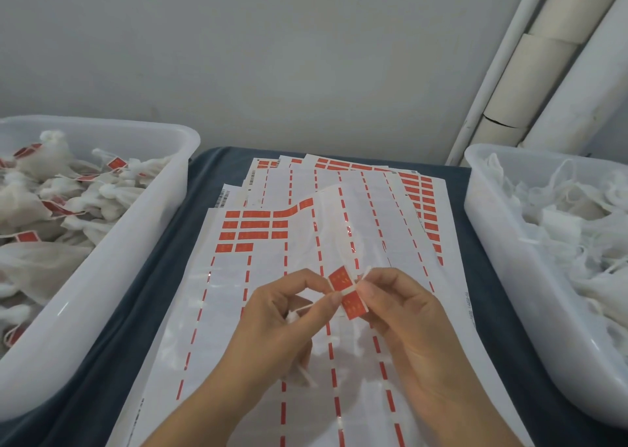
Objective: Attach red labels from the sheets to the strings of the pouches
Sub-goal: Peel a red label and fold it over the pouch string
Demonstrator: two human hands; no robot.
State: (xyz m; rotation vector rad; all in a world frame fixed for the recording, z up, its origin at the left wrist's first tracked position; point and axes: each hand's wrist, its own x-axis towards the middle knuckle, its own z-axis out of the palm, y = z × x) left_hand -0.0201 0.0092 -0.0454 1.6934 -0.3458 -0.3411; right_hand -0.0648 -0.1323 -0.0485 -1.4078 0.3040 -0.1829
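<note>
Closest to the camera, both hands work together over the label sheets. The left hand pinches a white string between thumb and forefinger, with what looks like the pouch bunched under its palm. The right hand pinches the string's other end and steadies a red label, which lies open across the string, one half above it and one half below. Each hand's grip is pressed together on the string, not spread.

My judgement: the label is about to be folded shut over the string. If the string slips off the fold line, the halves could close crooked or miss it; sticky faces might also catch a fingertip or the sheet underneath.

Beneath the hands, the top sheet is mostly peeled, with a block of labels left at its upper left. More sheets fan out behind it on the dark tabletop. Farther left, a white bin holds labelled pouches; farther right, another bin holds pouches with bare strings.
</note>
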